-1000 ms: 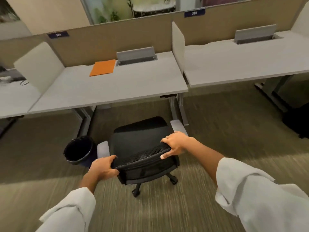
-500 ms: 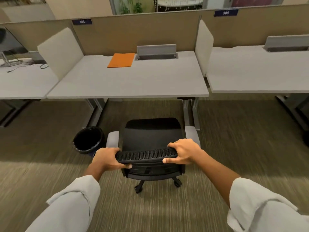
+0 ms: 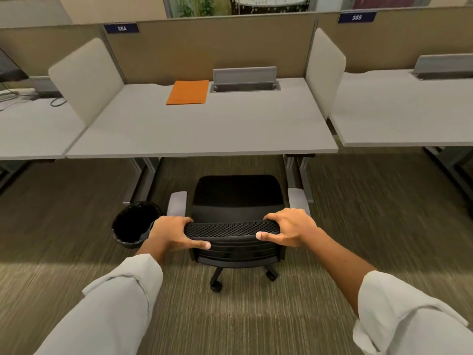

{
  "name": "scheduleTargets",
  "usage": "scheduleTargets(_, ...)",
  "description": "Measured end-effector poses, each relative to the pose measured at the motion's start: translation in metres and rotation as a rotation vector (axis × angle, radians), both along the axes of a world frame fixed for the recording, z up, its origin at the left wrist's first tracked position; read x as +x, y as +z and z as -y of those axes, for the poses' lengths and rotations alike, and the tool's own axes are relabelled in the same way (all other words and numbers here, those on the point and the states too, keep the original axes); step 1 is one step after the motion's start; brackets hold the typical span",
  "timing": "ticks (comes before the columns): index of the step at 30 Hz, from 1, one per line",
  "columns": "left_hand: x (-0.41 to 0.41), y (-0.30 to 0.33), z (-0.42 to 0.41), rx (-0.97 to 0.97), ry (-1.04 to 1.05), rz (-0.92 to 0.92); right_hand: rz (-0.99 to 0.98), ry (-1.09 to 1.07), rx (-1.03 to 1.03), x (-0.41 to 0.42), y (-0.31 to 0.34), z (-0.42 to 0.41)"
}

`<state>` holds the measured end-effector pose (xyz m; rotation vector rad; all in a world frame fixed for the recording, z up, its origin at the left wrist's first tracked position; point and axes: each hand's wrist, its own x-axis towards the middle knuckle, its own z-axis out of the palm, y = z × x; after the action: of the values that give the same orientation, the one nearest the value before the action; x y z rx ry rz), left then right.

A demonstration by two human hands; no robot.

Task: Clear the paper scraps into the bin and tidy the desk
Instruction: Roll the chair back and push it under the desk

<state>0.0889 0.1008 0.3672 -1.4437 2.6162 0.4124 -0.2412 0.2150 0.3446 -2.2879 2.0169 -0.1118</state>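
Observation:
A black mesh office chair (image 3: 236, 198) stands on the carpet facing the grey desk (image 3: 204, 129), its seat just short of the desk's front edge. My left hand (image 3: 174, 233) grips the left end of the chair's backrest top, and my right hand (image 3: 290, 228) grips the right end. A black bin (image 3: 133, 224) with a dark liner sits on the floor left of the chair, beside my left hand. An orange folder (image 3: 188, 92) lies flat at the back of the desk. No paper scraps show on the desk.
Beige divider panels (image 3: 87, 78) flank the desk, and a grey cable flap (image 3: 244, 79) stands open at its back. Neighbouring desks lie left and right; cables (image 3: 57, 101) trail on the left one. Grey desk legs (image 3: 299, 175) stand either side of the chair.
The chair has turned from angled to square with the desk and rolled closer to it. Both hands stayed on the backrest. My view shifted left to centre on the desk.

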Motion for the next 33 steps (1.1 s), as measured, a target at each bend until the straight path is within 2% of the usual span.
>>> scheduleTargets(8,0.018,0.0,0.068,-0.064,-0.004,-0.022,0.014,-0.049,0.019,0.026,-0.001,0.059)
scheduleTargets(14,0.018,-0.002,0.132,-0.094,-0.014,0.076,0.018,-0.067,0.041,0.027,0.002,0.111)
scheduleTargets(20,0.012,-0.006,0.182,-0.062,0.025,0.075,0.037,-0.027,0.053,0.02,0.004,0.17)
scheduleTargets(25,0.005,-0.001,0.234,-0.121,-0.007,0.108,0.044,-0.042,0.021,0.012,-0.001,0.218)
scheduleTargets(33,-0.007,-0.013,0.299,-0.167,0.054,0.031,0.024,-0.03,0.023,-0.008,-0.004,0.292)
